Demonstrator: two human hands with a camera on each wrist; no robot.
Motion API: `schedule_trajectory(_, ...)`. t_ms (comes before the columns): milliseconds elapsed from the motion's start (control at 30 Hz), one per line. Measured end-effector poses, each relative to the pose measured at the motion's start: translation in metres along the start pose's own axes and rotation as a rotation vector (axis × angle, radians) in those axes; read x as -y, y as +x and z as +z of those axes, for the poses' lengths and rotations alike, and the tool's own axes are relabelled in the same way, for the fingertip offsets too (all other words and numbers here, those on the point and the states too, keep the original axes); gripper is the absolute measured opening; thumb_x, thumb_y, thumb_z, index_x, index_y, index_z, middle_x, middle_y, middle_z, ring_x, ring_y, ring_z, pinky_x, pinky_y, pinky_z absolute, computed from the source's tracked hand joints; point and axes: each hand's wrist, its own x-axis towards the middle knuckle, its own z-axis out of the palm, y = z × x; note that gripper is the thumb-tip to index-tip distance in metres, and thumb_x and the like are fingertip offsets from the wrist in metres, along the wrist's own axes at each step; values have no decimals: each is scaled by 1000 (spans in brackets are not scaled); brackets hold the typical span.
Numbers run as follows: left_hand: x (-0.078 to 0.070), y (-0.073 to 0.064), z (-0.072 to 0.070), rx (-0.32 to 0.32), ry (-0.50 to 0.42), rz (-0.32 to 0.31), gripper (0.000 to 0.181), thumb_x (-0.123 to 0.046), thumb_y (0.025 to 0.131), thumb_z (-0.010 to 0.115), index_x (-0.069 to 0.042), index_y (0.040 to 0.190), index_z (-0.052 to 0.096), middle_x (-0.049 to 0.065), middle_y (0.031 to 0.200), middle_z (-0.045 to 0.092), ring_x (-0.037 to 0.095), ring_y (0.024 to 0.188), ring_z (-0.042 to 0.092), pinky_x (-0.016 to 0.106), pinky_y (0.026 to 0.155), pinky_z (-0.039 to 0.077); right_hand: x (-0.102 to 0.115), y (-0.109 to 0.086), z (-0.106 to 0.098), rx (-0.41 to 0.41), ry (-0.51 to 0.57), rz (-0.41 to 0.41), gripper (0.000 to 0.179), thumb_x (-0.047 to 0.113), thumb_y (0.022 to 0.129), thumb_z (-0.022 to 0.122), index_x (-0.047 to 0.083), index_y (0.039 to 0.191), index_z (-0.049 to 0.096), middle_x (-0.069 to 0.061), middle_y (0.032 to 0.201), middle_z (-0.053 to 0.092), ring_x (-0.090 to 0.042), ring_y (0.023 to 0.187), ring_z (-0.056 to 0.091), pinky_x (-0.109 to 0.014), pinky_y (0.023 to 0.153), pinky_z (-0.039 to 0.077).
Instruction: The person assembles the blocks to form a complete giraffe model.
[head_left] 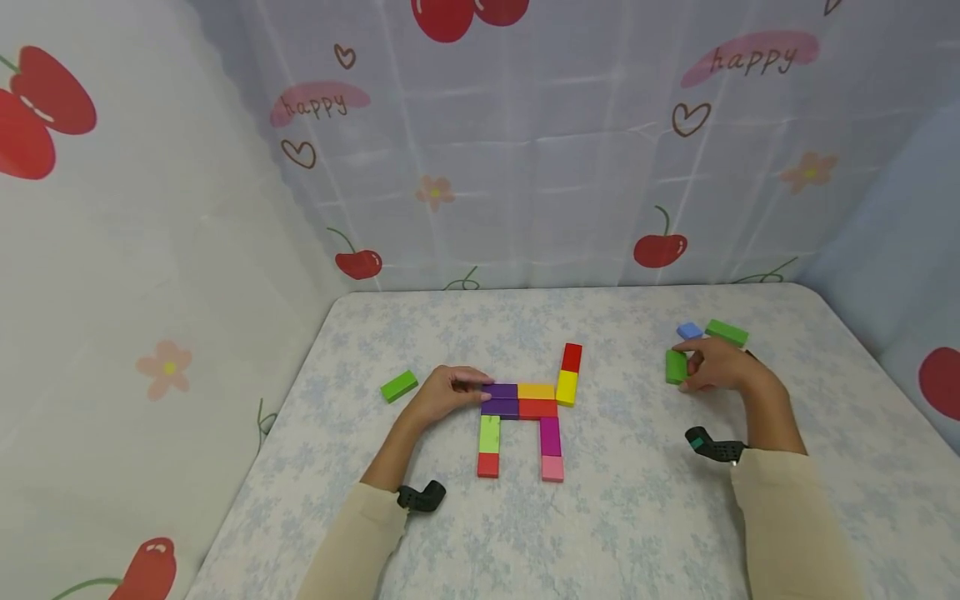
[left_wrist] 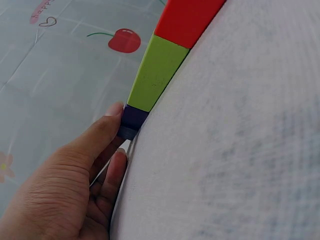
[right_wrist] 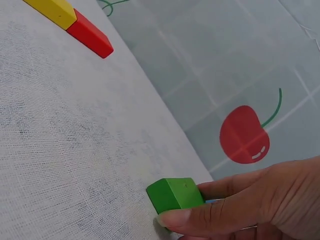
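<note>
On the table a flat figure of colored blocks is laid out. My left hand [head_left: 448,390] pinches the upper purple block [head_left: 504,390] at the figure's left end, the thumb on its near side and a finger along its far side. A second purple block [head_left: 501,408] lies against it, with a lime block [head_left: 490,433] and a red block [head_left: 488,466] running down below. Off to the right, my right hand [head_left: 716,364] grips a green block [head_left: 676,368] between thumb and fingers; in the right wrist view this green block [right_wrist: 170,195] is close over the tablecloth.
An orange block [head_left: 536,391], a red block [head_left: 537,408], a magenta block [head_left: 551,436], a pink block [head_left: 552,469] and a yellow block [head_left: 567,388] complete the figure's right side. Loose green blocks [head_left: 399,386] and a blue block [head_left: 689,331] lie apart. A curtain [head_left: 480,167] hangs behind.
</note>
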Motion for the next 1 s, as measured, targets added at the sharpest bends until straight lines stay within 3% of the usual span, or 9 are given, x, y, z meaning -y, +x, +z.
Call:
schedule_trajectory(300,0,-1,-1,4,-3,-3,25,-26,86,84,-24,111,81,-7,107,74,17,79,60,27,68,48,0,10,7,-38,-45,13,75,17,84,84,-16,140,46,-7,81,60,-20,66,54,-34,60,44)
schedule_trajectory(467,-1,-1,-1,3,-9,-6,25,-26,86,84,-24,111,81,-6,107,74,17,79,60,27,68,48,8,15,14,-81,-58,-21,74,17,85,83,-16,140,46,-8,81,61,-18,65,53,-33,60,43)
schedule_trajectory(733,-1,0,0,4,-14,-7,25,-26,86,84,-25,111,81,-7,107,74,17,79,60,27,68,48,16,16,20,-61,87,-62,78,15,91,77,-17,148,34,-14,95,66,-20,78,60,-31,67,52)
schedule_trajectory(1000,-2,-2,-1,-3,-16,-5,25,-26,86,84,-24,111,81,-6,106,75,17,79,61,27,69,49,18,23,26,-133,139,-20,68,12,90,78,-17,141,46,-14,90,66,-16,71,58,-29,62,50)
